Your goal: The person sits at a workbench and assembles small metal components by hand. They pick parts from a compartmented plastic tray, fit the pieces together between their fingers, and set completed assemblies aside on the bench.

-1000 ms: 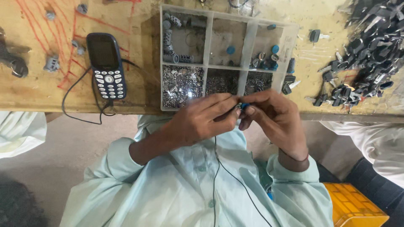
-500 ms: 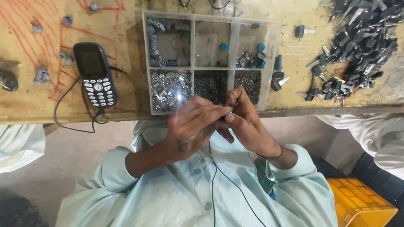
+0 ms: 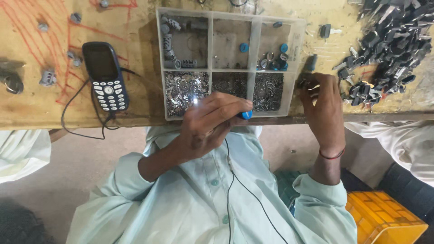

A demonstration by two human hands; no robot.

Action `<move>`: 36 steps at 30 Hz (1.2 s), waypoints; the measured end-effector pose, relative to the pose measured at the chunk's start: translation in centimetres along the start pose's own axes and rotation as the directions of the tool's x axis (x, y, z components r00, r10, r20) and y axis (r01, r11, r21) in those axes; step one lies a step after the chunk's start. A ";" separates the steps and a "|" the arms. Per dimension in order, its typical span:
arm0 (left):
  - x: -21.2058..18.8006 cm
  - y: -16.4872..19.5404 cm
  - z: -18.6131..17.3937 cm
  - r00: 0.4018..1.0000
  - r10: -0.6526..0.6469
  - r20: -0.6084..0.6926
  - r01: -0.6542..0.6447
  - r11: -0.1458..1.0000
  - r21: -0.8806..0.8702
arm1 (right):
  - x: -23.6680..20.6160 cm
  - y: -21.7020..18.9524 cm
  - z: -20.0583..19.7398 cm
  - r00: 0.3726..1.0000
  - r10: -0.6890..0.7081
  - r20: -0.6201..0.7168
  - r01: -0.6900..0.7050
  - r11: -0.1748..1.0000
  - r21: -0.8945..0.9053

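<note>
Bench: scuffed wooden worktop (image 3: 135, 27) with red scribbles, seen from above your lap.
Blue piece: small blue round part (image 3: 246, 114) sits at the tips of your left fingers, just in front of the bench edge and below the tray's near wall.
Left hand: your left hand (image 3: 208, 124) is curled, pinching the blue piece between thumb and fingers.
Right hand: your right hand (image 3: 323, 106) lies well apart from the blue piece, to its right, on the bench beside the tray; the fingers are bent over small dark parts, and you cannot tell whether they grip one.
Tray: one clear plastic tray (image 3: 296, 49) with six compartments, three above and three below; the lower three hold heaps of tiny metal bits too many to count, the upper right holds a few blue caps and metal rings.
Dark parts: a large pile of black keys and parts (image 3: 393, 40) at the far right, too tangled to count.
Phone: one dark keypad phone (image 3: 105, 74) left of the tray, with a black cable running off the bench edge.
Crate: one yellow crate (image 3: 384, 219) on the floor at your right.
</note>
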State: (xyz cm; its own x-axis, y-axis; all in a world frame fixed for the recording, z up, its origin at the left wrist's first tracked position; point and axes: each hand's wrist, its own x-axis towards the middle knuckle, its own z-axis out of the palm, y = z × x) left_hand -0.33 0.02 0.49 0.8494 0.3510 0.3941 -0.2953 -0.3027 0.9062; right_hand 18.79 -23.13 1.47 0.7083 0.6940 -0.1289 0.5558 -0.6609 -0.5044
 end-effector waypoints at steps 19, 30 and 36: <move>-0.7 1.0 -0.2 0.994 0.097 0.051 -0.105 0.975 0.193 | -2.8 -10.0 4.9 0.888 0.060 -0.456 0.297 0.682 0.668; -1.4 1.1 -0.5 0.952 -0.281 0.122 0.303 0.918 -0.254 | 0.4 -12.3 0.3 0.932 -0.205 0.299 0.219 0.976 -0.016; -1.7 0.9 -3.2 0.912 -0.371 0.172 0.396 0.908 -0.139 | 6.9 -10.7 -5.6 0.805 -0.580 0.125 0.576 0.815 0.066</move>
State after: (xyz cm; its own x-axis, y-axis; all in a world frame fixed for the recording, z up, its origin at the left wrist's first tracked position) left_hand -3.43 1.94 1.15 0.9598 0.2805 -0.0033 0.0072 -0.0128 0.9999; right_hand 20.19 -12.86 10.74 0.1941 0.9776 0.0819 0.8319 -0.1197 -0.5418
